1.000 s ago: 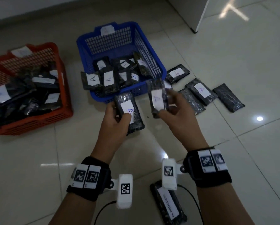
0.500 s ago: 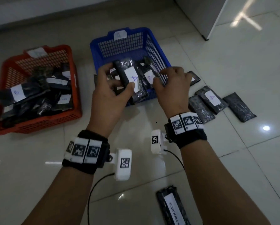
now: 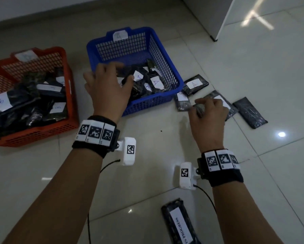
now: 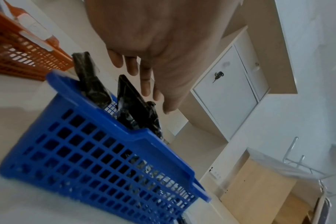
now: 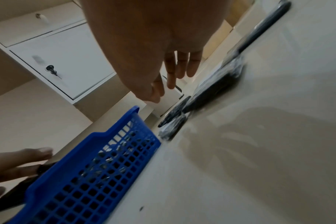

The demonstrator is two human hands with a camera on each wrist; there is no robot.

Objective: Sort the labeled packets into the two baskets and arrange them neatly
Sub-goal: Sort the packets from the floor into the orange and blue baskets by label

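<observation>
The blue basket (image 3: 167, 55) holds several black packets with white "A" labels (image 3: 155, 83). My left hand (image 3: 112, 76) hovers over the basket's near left part with fingers spread and nothing in it; the left wrist view shows its straight fingers (image 4: 144, 78) above upright packets (image 4: 136, 109). My right hand (image 3: 207, 110) is low over the loose packets (image 3: 182, 101) on the floor right of the basket, with fingers extended (image 5: 171, 78) and holding nothing. The red basket (image 3: 42, 132) at the left is full of packets.
More loose packets lie right of the blue basket: one labelled "A" (image 3: 195, 84) and a plain black one (image 3: 249, 112). A packet marked "IN PROGRESS" (image 3: 179, 224) lies near my right forearm. A white cabinet (image 3: 218, 18) stands at the back right.
Both hands carried an "A" packet each into the blue basket and let go. The left hand stays over the basket; the right hand has swung right to the loose packets.
</observation>
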